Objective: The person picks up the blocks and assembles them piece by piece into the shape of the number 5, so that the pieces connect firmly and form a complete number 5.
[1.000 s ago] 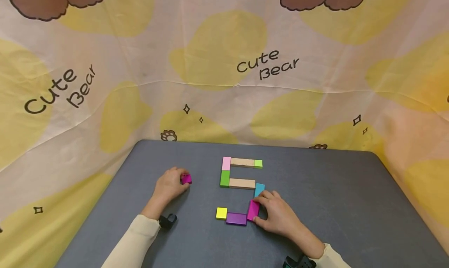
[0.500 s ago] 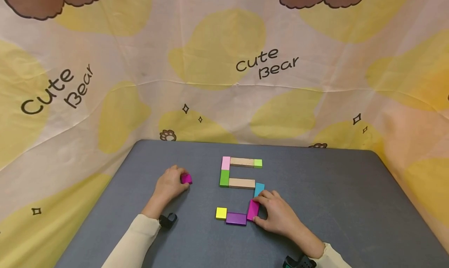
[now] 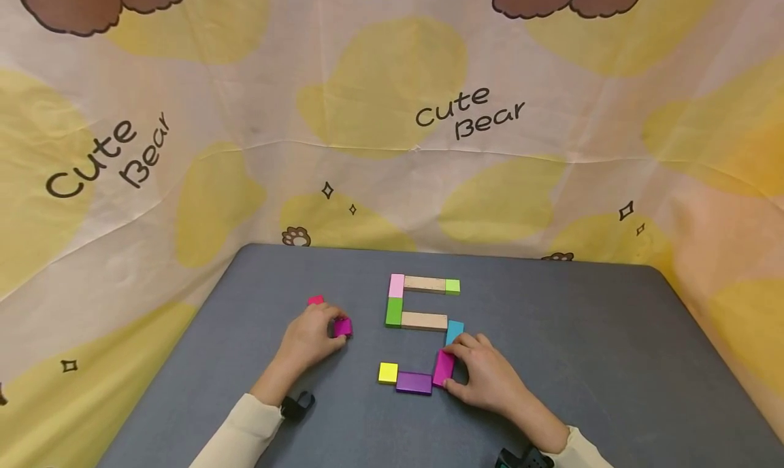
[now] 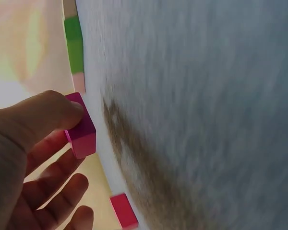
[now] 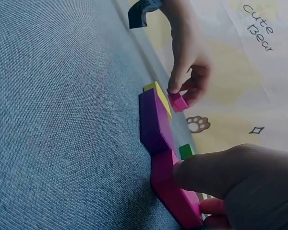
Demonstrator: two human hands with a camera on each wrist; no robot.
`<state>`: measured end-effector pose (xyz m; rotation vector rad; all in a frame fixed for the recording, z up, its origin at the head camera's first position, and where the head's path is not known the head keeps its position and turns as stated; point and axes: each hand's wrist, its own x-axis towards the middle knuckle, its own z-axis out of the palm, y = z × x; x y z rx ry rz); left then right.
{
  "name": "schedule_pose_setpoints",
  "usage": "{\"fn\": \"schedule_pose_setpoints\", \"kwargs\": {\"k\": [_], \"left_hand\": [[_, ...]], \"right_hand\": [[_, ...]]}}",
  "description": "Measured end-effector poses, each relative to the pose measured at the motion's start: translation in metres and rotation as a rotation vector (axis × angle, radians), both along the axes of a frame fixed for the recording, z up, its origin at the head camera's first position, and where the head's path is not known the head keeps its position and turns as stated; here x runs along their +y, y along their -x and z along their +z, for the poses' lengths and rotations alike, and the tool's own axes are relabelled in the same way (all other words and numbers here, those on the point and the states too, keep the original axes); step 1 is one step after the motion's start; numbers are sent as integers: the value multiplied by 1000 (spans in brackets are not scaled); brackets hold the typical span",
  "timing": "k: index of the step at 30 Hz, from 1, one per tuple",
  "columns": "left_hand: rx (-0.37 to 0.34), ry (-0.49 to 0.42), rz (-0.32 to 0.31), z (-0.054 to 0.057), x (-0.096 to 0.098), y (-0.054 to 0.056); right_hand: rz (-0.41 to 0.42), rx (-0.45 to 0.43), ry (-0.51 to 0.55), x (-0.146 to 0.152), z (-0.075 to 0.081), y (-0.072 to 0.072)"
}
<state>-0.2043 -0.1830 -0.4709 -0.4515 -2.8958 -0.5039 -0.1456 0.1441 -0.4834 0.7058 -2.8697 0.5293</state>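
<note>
My left hand (image 3: 311, 339) pinches a small magenta block (image 4: 81, 127) between thumb and fingers, held just above the table left of the block figure. Behind that hand a red-pink block (image 3: 315, 300) lies on the table. With thumb and fingertips my right hand (image 3: 486, 374) grips a longer magenta block (image 3: 444, 368), which lies flat at the figure's lower right. This block meets the purple block (image 3: 414, 383) at one end and the blue block (image 3: 454, 331) at the other. A yellow block (image 3: 388, 373) adjoins the purple one on the left.
Farther back, a green block (image 3: 394, 312), a pink block (image 3: 396, 286), two plain wood blocks (image 3: 424, 321) and a lime block (image 3: 452, 287) continue the S-like figure. The grey table (image 3: 582, 332) ends at a printed cloth backdrop (image 3: 367, 114).
My left hand has moved a little right and toward me with the small magenta block, uncovering the red-pink block behind it. My right hand stays on the longer magenta block.
</note>
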Motion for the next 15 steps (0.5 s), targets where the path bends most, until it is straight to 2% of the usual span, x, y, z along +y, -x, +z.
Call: {"fn": "schedule_pose_setpoints", "kwargs": {"k": [8, 15], "left_hand": [[-31, 7, -104, -2, 17, -19], [-83, 27, -175, 0, 29, -28]], "right_hand": [[-11, -6, -2, -1, -1, 0], [-21, -21, -11, -1, 1, -1]]}}
